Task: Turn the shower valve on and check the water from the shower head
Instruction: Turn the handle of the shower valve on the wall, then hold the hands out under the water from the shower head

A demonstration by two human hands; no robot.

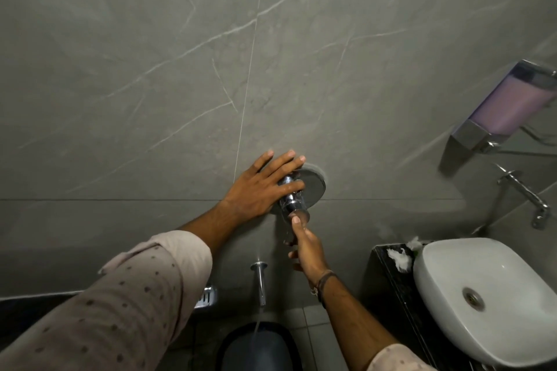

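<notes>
We see the shower valve (297, 194), a chrome knob on a round chrome plate, set in the grey veined wall (180, 69), and both hands meet on it. Left hand (259, 187): palm flat to the wall just left of the valve, fingers spread wide, two of them lying across the knob's stem; the grip is wide and closes on nothing. Right hand (304, 242): reaches up from below, thumb tip touching the front face of the knob; the other fingers curl under the knob and we cannot tell whether they press it, so we cannot tell the state of this grip. A dark band (324, 280) circles the right wrist. Both sleeves are pale with dark dots; the left sleeve (120, 304) is rolled at the forearm. Straight below the grip a chrome spout (260, 281) sticks out of the wall, and a thin stream of water (257, 328) falls from its tip toward a dark bucket (256, 346) on the tiled floor. Left of the spout, a small chrome soap rack (206, 298) on the wall. Right of the grip and lower: a white basin (488, 295) on a dark counter (388, 274), with a wall tap (524, 193) above it. Higher right, a soap dispenser (509, 105) holding pale purple liquid. The shower head is out of view.
</notes>
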